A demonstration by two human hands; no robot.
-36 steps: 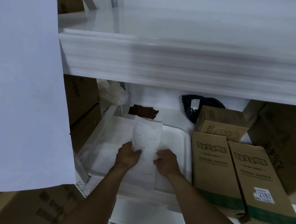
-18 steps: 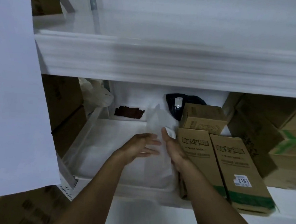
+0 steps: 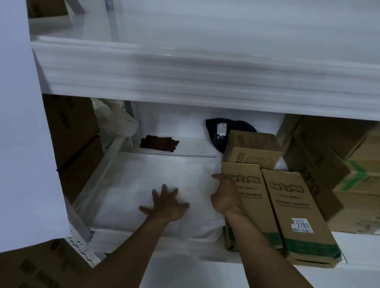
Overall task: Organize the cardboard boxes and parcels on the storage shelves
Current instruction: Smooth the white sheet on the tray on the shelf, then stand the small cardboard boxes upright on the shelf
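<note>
A flat white parcel (image 3: 159,182) lies on the white shelf (image 3: 199,248) under an upper shelf board. My left hand (image 3: 167,204) presses on its near part with fingers spread. My right hand (image 3: 226,196) rests at the parcel's right edge, against the side of a long brown cardboard box (image 3: 251,200). A second long brown box (image 3: 296,216) with a "2193" sticker lies beside it. A smaller brown box (image 3: 251,149) stands behind them.
A black bag (image 3: 217,132) and a dark brown scrap (image 3: 158,142) lie at the shelf's back. Larger cardboard boxes (image 3: 344,177) stack at the right, more boxes (image 3: 72,135) at the left. A white plastic bag (image 3: 114,120) sits back left. A white panel (image 3: 11,109) blocks the left.
The white paper sheet I held upright with both hands is gone from my hands. My left hand now lies flat on the parcel and my right hand has moved to its right edge.
</note>
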